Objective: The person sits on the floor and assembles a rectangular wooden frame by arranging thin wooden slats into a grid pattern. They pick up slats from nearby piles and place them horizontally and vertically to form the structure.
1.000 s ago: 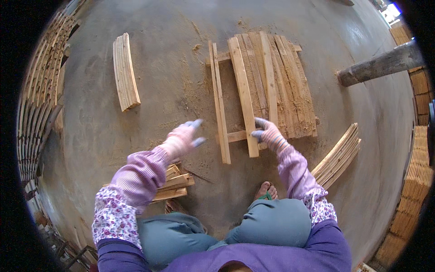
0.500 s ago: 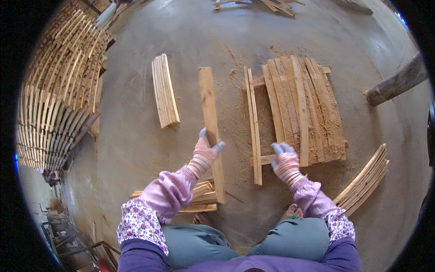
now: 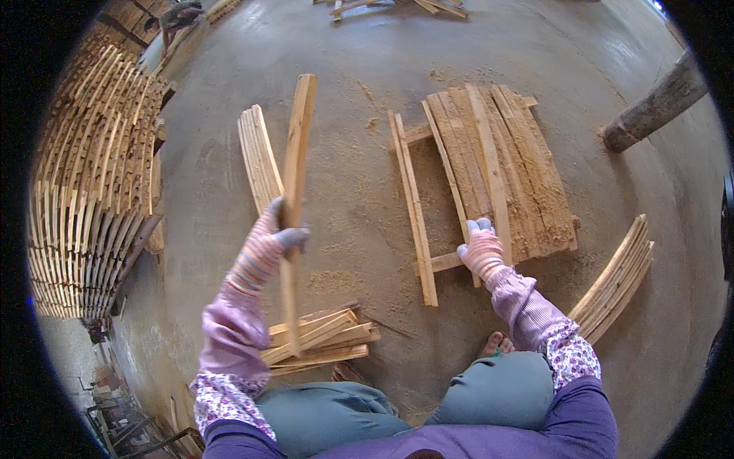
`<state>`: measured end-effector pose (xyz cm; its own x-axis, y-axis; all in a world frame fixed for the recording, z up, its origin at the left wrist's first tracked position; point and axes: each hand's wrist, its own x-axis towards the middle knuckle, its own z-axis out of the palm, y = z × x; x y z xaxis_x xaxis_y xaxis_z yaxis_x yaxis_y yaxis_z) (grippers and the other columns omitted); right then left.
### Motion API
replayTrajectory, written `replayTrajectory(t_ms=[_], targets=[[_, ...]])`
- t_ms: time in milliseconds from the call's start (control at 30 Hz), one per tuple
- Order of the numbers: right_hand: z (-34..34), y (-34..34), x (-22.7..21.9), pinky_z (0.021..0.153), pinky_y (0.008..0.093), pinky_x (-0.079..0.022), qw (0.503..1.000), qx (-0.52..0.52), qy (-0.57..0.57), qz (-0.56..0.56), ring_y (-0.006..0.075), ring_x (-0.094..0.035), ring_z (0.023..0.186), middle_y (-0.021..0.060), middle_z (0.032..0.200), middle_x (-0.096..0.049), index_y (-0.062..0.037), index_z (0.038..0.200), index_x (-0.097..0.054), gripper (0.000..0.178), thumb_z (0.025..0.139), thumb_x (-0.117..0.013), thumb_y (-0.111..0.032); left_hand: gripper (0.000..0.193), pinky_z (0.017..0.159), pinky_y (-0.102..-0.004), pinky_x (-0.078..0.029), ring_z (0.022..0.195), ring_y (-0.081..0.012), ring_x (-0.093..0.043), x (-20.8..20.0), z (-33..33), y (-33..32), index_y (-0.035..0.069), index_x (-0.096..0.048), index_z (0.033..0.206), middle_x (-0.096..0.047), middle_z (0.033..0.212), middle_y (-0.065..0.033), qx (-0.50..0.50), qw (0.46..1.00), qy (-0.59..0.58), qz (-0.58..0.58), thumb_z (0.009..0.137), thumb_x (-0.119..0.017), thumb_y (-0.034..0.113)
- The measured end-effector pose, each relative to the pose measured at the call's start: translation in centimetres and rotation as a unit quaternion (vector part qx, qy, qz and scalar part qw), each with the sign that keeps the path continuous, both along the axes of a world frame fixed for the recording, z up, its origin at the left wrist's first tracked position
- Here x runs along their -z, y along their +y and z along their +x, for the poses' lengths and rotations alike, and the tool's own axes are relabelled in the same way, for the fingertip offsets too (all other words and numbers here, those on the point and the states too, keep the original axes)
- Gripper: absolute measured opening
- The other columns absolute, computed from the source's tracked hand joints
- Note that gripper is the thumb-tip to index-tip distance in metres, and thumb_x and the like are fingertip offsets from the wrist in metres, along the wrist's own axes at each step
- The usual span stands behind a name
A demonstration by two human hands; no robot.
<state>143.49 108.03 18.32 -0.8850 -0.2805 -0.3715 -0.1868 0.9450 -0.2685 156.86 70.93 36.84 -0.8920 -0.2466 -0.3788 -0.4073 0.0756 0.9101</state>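
Note:
My left hand (image 3: 277,237), in a striped glove, is closed round a wooden plank (image 3: 300,126) held upright-looking above the floor, left of centre. My right hand (image 3: 483,249), gloved the same way, grips the near end of another plank (image 3: 445,157) at the left side of a row of boards. That plank shows its narrow edge. Sawdust covers the boards (image 3: 527,176) to its right, which lie side by side on crosspieces (image 3: 442,262). Two narrow strips (image 3: 413,210) lie across the left ends of these crosspieces.
A neat stack of slats (image 3: 258,153) sits behind the held plank. Loose offcuts (image 3: 325,340) lie by my left foot, and a curved bundle of slats (image 3: 615,279) at right. A round post (image 3: 654,107) stands far right; a large slatted pile (image 3: 92,183) fills the left. Someone (image 3: 180,19) bends far left.
My left hand has carried its plank leftward, over toward the slat stack. My right hand has closed on the leftmost board's near end, and that board has turned from its face onto its edge.

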Motion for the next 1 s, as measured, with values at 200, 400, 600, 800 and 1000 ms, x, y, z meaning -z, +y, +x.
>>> replayTrajectory(t_ms=[200, 400, 600, 800, 1000], targets=[[-3.1, 3.8, 3.1, 0.092, 0.0345, -0.052, 0.876, 0.174, -0.199, -0.403, 0.0229, -0.067, 0.102, 0.0114, 0.114, -0.072, -0.0035, 0.13, -0.064, 0.05, 0.081, -0.066, -0.01, 0.061, 0.094, -0.0362, -0.051, 0.107, -0.0295, -0.066, 14.0, 10.2, -12.5, 0.011, -0.054, 0.135, -0.069, 0.113, -0.0181, 0.142, 0.91, -0.199, -0.334, 0.075, -0.067, 0.012], [-3.5, 5.9, 2.3, 0.069, 0.0293, -0.053, 0.787, 0.232, -0.383, -0.424, 0.0142, -0.064, 0.088, 0.0027, 0.107, -0.07, -0.0074, 0.134, -0.063, 0.054, 0.081, -0.062, 0.004, 0.071, 0.112, -0.0423, -0.042, 0.133, -0.0344, -0.052, 20.7, 20.5, -8.8, 0.024, -0.043, 0.15, -0.055, 0.144, -0.0143, 0.284, 0.723, -0.493, -0.392, 0.082, -0.063, 0.015], [-2.7, 3.5, 1.8, 0.089, 0.0319, -0.052, 0.791, 0.222, -0.404, -0.402, 0.0161, -0.061, 0.107, 0.0034, 0.129, -0.064, -0.0099, 0.146, -0.052, 0.064, 0.084, -0.065, -0.002, 0.072, 0.114, -0.043, -0.041, 0.136, -0.0359, -0.05, 21.8, 23.0, -8.3, 0.024, -0.037, 0.153, -0.052, 0.147, -0.0162, 0.342, 0.708, -0.533, -0.312, 0.085, -0.058, 0.01], [-1.6, 3.0, 1.7, 0.089, 0.0325, -0.053, 0.782, 0.212, -0.389, -0.439, 0.0164, -0.062, 0.105, 0.0045, 0.128, -0.064, -0.0087, 0.147, -0.051, 0.065, 0.084, -0.063, 0.001, 0.071, 0.117, -0.0439, -0.037, 0.141, -0.0376, -0.041, 22.6, 18.6, -7.2, 0.018, -0.039, 0.152, -0.047, 0.15, -0.0184, 0.248, 0.786, -0.364, -0.433, 0.085, -0.065, 0.014], [2.0, 9.5, -0.3, 0.096, 0.0307, -0.049, 0.79, 0.233, -0.117, -0.555, 0.0194, -0.062, 0.111, 0.0109, 0.123, -0.066, 0.003, 0.138, -0.053, 0.055, 0.085, -0.064, -0.002, 0.06, 0.111, -0.0457, -0.042, 0.131, -0.0384, -0.05, 17.0, 3.3, 5.7, 0.011, -0.05, 0.141, -0.055, 0.139, -0.0192, 0.311, 0.863, -0.038, -0.396, 0.082, -0.062, 0.004]])
